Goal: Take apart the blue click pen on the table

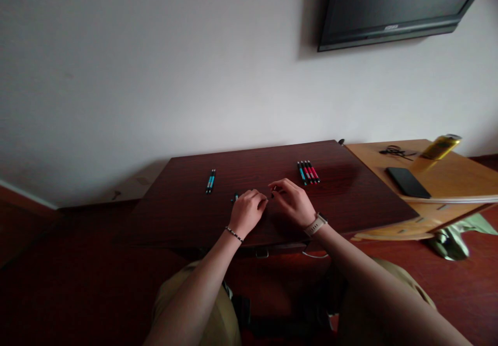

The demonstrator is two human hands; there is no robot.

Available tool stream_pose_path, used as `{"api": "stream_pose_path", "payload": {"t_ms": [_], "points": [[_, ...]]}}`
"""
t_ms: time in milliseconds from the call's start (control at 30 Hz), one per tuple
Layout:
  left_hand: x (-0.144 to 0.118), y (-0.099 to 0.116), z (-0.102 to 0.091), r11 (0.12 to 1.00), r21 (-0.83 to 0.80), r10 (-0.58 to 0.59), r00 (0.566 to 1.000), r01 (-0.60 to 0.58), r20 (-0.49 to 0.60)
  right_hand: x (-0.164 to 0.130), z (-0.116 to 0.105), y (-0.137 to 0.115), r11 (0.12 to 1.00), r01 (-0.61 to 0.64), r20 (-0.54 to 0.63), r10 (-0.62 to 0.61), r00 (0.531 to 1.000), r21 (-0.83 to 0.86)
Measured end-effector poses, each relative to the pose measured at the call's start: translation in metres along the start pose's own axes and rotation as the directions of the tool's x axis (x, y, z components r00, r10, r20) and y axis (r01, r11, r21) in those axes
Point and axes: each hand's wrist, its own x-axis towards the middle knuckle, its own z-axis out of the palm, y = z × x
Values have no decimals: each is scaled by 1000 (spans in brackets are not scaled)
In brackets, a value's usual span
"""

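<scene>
Above the dark wooden table (257, 167), my two hands are close together near its front edge. My left hand (248, 212) is closed, fingers bent down and pressed together; what they hold is hidden. A small dark and light-blue pen part (235, 196) shows just beyond its knuckles. My right hand (293, 202) has curled fingers in a pinch, with something small and dark at the tips that I cannot make out. Two blue-and-black pens (210, 181) lie side by side to the left. Beyond my right hand lies a row of several pens (308, 172), blue at left and red at right.
On the right, a lighter wooden cabinet (459, 180) bears a black phone-like slab (407, 182), a dark cable (397, 152) and a yellow can (441, 147). A television (397, 9) hangs on the wall. Green cloth (453, 242) lies on the floor.
</scene>
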Motion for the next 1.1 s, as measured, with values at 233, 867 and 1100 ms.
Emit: {"api": "stream_pose_path", "payload": {"t_ms": [233,867,1100], "points": [[0,1,-1,1000,7,-7,1000,7,-3,-1,-2,3,997,-36,50,39,998,-69],[1,2,-3,999,39,-8,1000,8,-4,-5,8,16,983,-21,166,53,985,-184],[1,2,-4,998,55,-7,1000,6,13,-4,8,17,984,-50,155,77,985,-170]]}}
